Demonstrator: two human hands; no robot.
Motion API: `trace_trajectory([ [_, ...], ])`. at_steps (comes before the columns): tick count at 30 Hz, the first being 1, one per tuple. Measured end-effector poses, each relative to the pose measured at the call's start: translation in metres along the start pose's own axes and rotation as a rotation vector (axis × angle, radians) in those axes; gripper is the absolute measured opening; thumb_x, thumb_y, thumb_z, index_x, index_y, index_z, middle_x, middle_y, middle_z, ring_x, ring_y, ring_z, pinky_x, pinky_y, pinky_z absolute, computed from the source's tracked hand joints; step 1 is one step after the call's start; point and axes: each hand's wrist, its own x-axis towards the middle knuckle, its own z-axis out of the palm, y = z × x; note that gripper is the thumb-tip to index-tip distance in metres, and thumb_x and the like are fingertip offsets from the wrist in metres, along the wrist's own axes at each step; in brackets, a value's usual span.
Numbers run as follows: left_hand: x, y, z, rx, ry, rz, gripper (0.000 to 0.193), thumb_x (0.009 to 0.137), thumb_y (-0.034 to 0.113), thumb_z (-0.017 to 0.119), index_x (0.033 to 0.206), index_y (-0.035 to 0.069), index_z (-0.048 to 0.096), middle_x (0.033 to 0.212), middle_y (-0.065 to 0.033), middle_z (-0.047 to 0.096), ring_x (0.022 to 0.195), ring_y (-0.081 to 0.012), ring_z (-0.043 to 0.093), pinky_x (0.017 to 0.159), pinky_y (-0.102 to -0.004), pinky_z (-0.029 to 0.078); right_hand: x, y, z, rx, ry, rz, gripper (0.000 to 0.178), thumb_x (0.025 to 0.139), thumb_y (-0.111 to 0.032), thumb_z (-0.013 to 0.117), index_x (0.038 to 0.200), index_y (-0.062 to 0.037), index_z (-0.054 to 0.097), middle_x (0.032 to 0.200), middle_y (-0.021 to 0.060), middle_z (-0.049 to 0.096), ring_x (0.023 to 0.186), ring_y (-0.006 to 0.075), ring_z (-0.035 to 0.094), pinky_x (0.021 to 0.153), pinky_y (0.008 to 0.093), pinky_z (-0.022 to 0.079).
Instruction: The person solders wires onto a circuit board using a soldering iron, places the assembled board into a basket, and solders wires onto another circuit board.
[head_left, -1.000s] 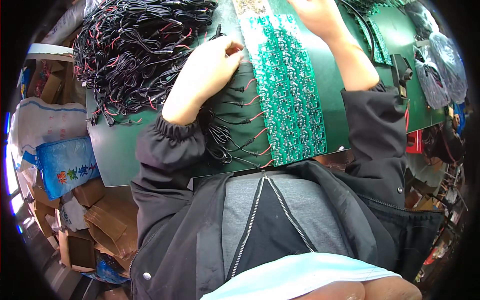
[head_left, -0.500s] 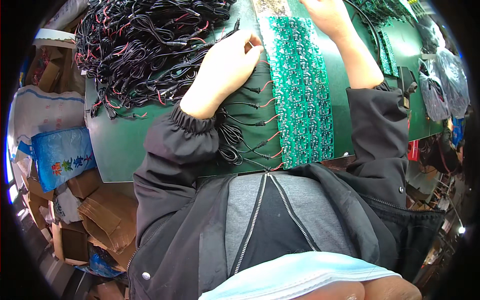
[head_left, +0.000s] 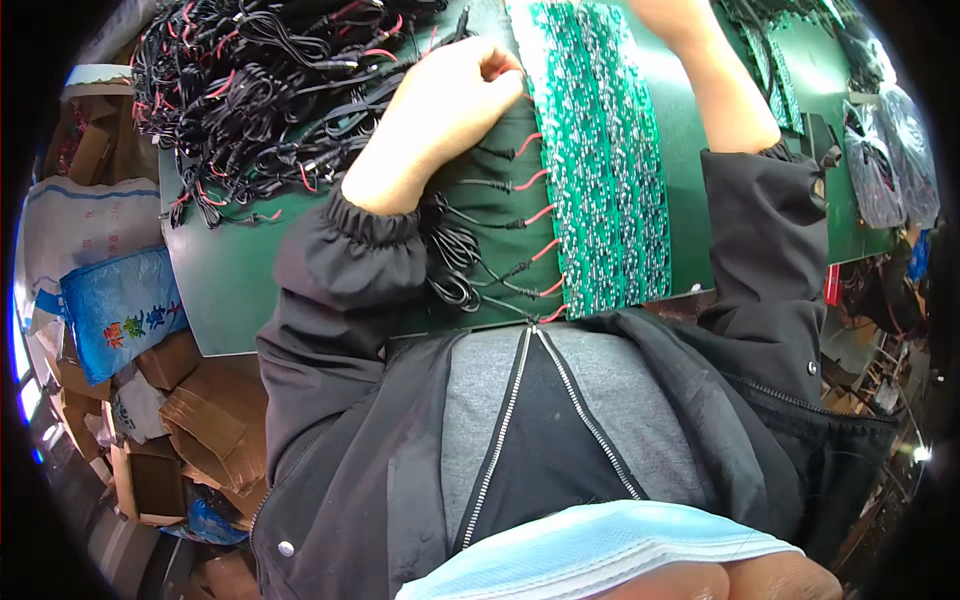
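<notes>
A long green circuit board panel point(head_left: 605, 160), crowded with small parts, lies on the green table in front of me. Along its left edge, several black cables point(head_left: 500, 217) end in short red wires that meet the board. My left hand point(head_left: 455, 95) is beside the upper left edge, thumb and forefinger pinched together. Something reddish shows at the fingertips, too small to make out. Beyond the panel's upper right, my right hand point(head_left: 675, 18) is cut off by the picture's top edge, so its fingers are hidden.
A big tangle of black cables with red wire ends point(head_left: 260, 90) fills the table's far left. More green boards point(head_left: 780, 85) lie at the far right, near clear plastic bags point(head_left: 885, 160). Cardboard boxes point(head_left: 215, 420) and a blue bag point(head_left: 120, 310) stand left of the table.
The whole view has shifted, so the table, panel and cables sit higher in the picture. My left hand stays pinched by the panel's edge; my right hand's fingers have slipped out of view.
</notes>
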Motion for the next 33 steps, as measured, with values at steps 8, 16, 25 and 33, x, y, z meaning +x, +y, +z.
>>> trace_trajectory([
  [8,-0.005,0.007,0.006,0.110,0.108,0.118,0.022,0.090,0.020,0.067,0.093,-0.001,0.071,0.089,-0.0215,0.071,0.086,-0.0380,0.069,0.079,-0.0430,0.054,-0.095,-0.080,-0.029,-0.100,0.135,0.246,0.013,0.100,-0.008,0.064,0.109,0.0002,0.068,0.093,0.0059,0.071,0.078,0.0091,0.063,0.071,0.0238,0.050],
  [16,0.003,0.006,0.006,0.132,0.079,0.057,0.025,0.090,0.023,0.069,0.094,-0.001,0.071,0.086,-0.0204,0.072,0.080,-0.0356,0.070,0.075,-0.0415,0.055,-0.154,-0.084,-0.039,-0.032,-0.046,0.235,0.023,0.104,-0.016,0.063,0.118,0.0002,0.069,0.098,0.0074,0.075,0.084,0.0070,0.061,0.072,0.0206,0.045],
  [25,0.001,0.008,0.009,0.181,0.080,0.113,0.022,0.088,0.021,0.069,0.090,-0.001,0.069,0.083,-0.0208,0.070,0.079,-0.0369,0.069,0.074,-0.0421,0.054,-0.158,-0.075,-0.024,0.189,0.027,0.321,0.019,0.101,-0.005,0.064,0.116,0.0064,0.067,0.096,0.0070,0.072,0.085,0.0111,0.066,0.076,0.0242,0.053],
  [33,0.001,0.005,0.011,0.189,0.110,0.141,0.021,0.088,0.020,0.070,0.089,-0.001,0.068,0.082,-0.0204,0.068,0.078,-0.0369,0.068,0.072,-0.0418,0.053,-0.154,-0.084,-0.021,0.161,0.002,0.366,0.019,0.101,-0.005,0.065,0.115,0.0064,0.067,0.094,0.0068,0.072,0.084,0.0103,0.065,0.076,0.0235,0.053],
])
